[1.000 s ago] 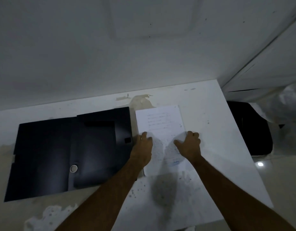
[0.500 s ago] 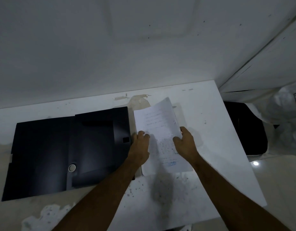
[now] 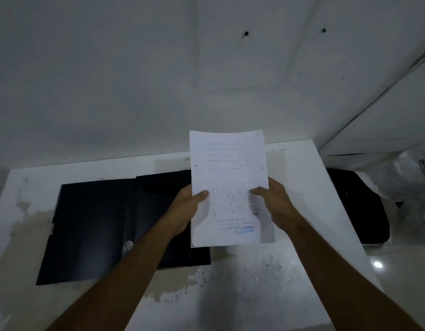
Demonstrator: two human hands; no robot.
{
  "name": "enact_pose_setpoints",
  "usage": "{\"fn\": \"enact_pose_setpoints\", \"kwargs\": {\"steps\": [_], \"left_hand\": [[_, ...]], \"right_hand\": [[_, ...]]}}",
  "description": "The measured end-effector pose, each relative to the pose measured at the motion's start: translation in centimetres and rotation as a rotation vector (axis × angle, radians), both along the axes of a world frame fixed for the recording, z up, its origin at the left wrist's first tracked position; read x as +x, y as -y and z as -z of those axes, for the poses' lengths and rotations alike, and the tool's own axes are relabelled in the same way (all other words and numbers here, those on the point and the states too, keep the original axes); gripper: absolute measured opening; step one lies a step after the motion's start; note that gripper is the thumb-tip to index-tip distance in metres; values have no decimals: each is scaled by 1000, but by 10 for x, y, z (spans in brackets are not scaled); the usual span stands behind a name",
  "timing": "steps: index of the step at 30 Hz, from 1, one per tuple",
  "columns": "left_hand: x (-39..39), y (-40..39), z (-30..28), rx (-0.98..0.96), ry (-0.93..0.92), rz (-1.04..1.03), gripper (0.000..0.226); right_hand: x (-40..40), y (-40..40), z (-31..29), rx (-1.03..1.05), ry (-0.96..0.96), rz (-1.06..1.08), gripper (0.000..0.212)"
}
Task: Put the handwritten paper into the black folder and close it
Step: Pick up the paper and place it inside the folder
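The handwritten paper (image 3: 227, 173) is a white sheet with faint lines of writing and a blue stamp near its bottom. It is lifted off the table and held upright in front of me. My left hand (image 3: 186, 207) grips its left edge and my right hand (image 3: 277, 206) grips its right edge, thumbs on the front. The black folder (image 3: 99, 225) lies open and flat on the white table (image 3: 254, 283), to the left of the paper. A small metal ring shows near the folder's spine. The paper's lower left corner overlaps the folder's right flap in view.
The table top is worn, with stained and peeling patches. A white wall rises just behind it. A black object (image 3: 357, 211) sits off the table's right edge, beside crumpled white plastic (image 3: 405, 173). A bright light spot reflects on the floor at right.
The paper lay flat on the table under both hands. Both hands have taken its side edges and raised it off the table, upright towards me.
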State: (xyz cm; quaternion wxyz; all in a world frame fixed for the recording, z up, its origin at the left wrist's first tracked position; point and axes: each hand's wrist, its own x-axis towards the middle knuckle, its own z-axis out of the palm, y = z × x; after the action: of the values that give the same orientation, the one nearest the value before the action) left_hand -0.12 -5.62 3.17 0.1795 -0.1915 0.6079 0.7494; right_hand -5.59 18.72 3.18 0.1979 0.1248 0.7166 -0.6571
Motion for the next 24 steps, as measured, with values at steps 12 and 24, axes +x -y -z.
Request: {"fn": "enact_pose_setpoints", "kwargs": {"steps": [12, 24], "left_hand": [[90, 216, 15, -304, 134, -263, 32], [127, 327, 54, -441, 294, -245, 45]], "right_hand": [[61, 134, 65, 468, -133, -230, 51], [86, 164, 102, 688, -96, -498, 85]]}}
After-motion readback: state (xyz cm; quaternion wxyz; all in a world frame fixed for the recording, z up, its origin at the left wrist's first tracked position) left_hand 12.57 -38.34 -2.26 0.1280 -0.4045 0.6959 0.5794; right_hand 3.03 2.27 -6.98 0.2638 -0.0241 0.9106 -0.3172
